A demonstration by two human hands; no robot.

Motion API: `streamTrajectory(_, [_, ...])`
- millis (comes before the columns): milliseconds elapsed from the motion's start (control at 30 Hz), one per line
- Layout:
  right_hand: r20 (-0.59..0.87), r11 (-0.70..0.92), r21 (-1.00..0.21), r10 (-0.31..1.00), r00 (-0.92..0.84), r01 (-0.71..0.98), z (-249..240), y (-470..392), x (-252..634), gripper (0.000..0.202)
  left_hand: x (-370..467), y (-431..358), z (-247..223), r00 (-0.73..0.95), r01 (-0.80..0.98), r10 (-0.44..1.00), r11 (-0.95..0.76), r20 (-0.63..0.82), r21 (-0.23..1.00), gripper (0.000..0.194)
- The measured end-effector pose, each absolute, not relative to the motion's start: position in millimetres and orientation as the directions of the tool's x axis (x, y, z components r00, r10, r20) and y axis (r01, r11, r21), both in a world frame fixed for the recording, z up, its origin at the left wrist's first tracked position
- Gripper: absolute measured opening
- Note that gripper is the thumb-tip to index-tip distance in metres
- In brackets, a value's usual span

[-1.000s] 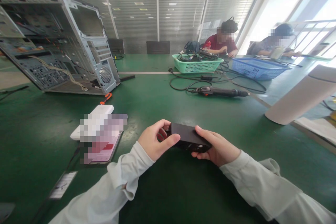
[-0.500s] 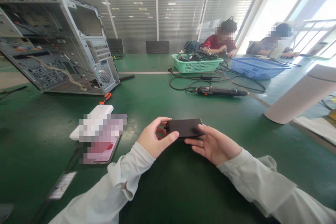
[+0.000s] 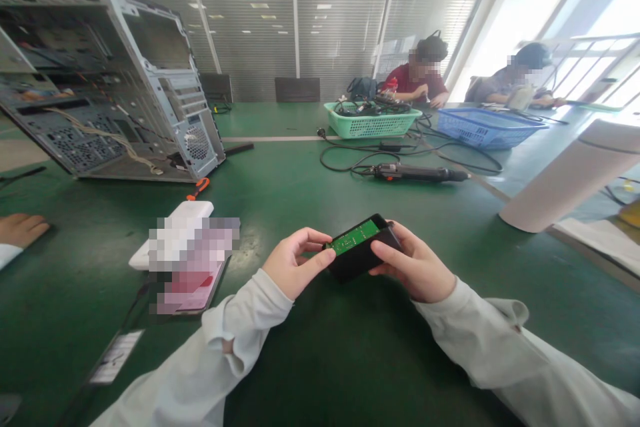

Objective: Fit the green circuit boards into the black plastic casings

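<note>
A black box-shaped power adapter case point(image 3: 356, 265) is held up between my two hands, just above the green table. Its open side is tilted upward, and a green circuit board point(image 3: 357, 235) shows inside. My left hand point(image 3: 299, 260) grips the left end, thumb and fingertips at the edge of the case. Around the right end my right hand point(image 3: 419, 263) is closed, its thumb on the near side wall. Some fingers of both hands are hidden behind the case.
An opened computer case point(image 3: 150, 93) stands at the left. Near it lie a white power bank point(image 3: 193, 217) and a phone point(image 3: 220, 260). Another person's hand point(image 3: 23, 230) rests at the left edge. An electric screwdriver point(image 3: 420, 172), a green basket point(image 3: 373, 125), a blue basket point(image 3: 485, 130) and a white cylinder point(image 3: 565, 180) are beyond.
The black case has been turned over and tilted, so its green circuit board now shows. My right hand has wrapped further around its end. Another person's hand has appeared at the left edge.
</note>
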State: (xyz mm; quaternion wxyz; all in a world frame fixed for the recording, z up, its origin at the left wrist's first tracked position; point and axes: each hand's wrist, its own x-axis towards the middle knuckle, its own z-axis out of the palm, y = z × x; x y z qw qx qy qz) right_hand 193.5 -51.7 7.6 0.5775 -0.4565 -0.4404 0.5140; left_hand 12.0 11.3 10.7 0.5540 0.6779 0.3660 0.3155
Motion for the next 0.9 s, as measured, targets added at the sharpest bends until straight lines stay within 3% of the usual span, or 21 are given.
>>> streamTrajectory(267, [0.006, 0.02, -0.983, 0.997, 0.072, -0.183, 2, -48, 194, 0.047, 16, 14, 6, 0.463, 0.095, 0.867, 0.161, -0.187, 0.982, 0.029])
streamTrajectory(600, [0.01, 0.014, -0.999, 0.995, 0.097, -0.039, -1, -46, 197, 0.047, 18, 14, 16, 0.441, 0.098, 0.846, 0.288, -0.3, 0.953, 0.017])
streamTrajectory(667, [0.02, 0.019, -1.0, 0.997, 0.076, 0.007, 3, -48, 195, 0.047, 19, 13, 20, 0.472, 0.142, 0.811, 0.318, -0.346, 0.938, 0.024])
streamTrajectory(767, [-0.002, -0.003, -0.997, 1.0, 0.012, 0.077, 6, -51, 194, 0.047, 19, 7, 23, 0.531, 0.222, 0.779, 0.252, -0.334, 0.942, 0.037])
streamTrajectory(900, [-0.057, -0.049, -0.993, 0.996, -0.069, 0.103, 7, -54, 193, 0.049, 18, -1, 19, 0.621, 0.31, 0.764, -0.032, -0.177, 0.95, 0.035])
